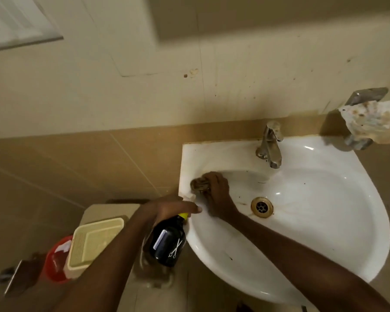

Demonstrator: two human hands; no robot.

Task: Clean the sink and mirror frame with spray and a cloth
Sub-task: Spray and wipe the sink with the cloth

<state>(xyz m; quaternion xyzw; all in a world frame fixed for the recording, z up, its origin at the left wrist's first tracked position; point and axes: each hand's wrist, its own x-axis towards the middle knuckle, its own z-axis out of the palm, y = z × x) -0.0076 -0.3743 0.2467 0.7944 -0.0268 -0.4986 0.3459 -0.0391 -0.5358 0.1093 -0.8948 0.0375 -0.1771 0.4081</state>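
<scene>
Right hand (pixel 216 190) presses a bunched brownish cloth (pixel 199 185) on the stained white ceramic sink (pixel 313 221) rim; left hand (pixel 173 207) grips a dark spray bottle (pixel 169 243) beside a cream plastic basket (pixel 92 242)

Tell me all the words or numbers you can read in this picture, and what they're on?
No words or numbers can be read anywhere.
Dark spray bottle in the left hand: only white pictures, a comb and scissors, no letters.
Red container under the cream basket: a white patch, too blurred to read.
Sink, faucet, and cloth under the right hand: no text.
</scene>
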